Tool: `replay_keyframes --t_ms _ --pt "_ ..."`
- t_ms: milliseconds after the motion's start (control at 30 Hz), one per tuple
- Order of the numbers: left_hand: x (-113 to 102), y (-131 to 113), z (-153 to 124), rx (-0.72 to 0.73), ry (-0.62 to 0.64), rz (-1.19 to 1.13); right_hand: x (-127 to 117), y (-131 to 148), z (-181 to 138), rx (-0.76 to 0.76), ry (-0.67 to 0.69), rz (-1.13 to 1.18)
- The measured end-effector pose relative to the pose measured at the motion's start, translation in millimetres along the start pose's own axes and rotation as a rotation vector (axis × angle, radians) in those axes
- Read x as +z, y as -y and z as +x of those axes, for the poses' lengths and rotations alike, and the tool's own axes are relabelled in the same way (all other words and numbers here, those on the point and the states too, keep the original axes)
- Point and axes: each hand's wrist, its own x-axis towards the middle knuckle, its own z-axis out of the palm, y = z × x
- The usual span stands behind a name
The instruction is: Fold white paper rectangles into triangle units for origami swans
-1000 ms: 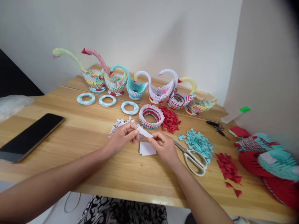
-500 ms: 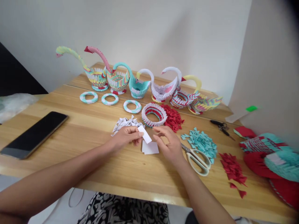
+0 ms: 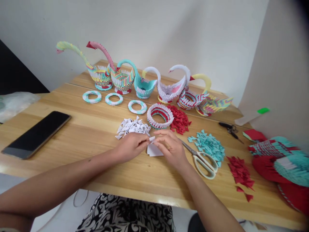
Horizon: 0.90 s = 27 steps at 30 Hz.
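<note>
My left hand and my right hand meet over the wooden table, both pinching a small white paper piece between their fingertips. Just below it lies a small stack of white paper slips. Behind my hands is a pile of folded white triangles and a round red-and-white paper ring base.
Several paper swans line the back. Three teal-white rings lie before them. A red triangle pile, a teal pile, more red pieces, white-handled scissors, small black scissors, a phone at left.
The white paper piece was held up between my hands; my right hand let it go briefly, then both hands came down together and now pinch it low, close to the slips.
</note>
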Motion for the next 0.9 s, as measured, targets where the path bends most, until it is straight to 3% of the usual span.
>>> replay_keyframes --t_ms 167,367,467,733,800,900 --pt "1.0 2.0 -1.2 0.061 0.011 0.124 4.1 -0.2 -1.9 0.128 -0.006 0.073" --pt "0.2 2.4 -1.1 0.072 0.033 0.188 4.1 0.2 -2.6 0.14 0.015 0.076" --pt "-0.2 0.8 -0.5 0.01 0.03 0.064 3.9 0.1 -2.6 0.115 0.005 0.068" --pt "-0.6 3.0 6.1 -0.285 0.045 -0.571 1.3 -1.0 -1.8 0.007 0.016 0.035" --pt "-0.8 2.7 5.7 -0.288 0.037 -0.552 1.4 -1.2 -1.9 0.012 0.006 0.04" --pt "-0.8 0.3 3.1 -0.201 -0.009 -0.34 2.3 -0.4 -2.1 0.042 0.008 0.055"
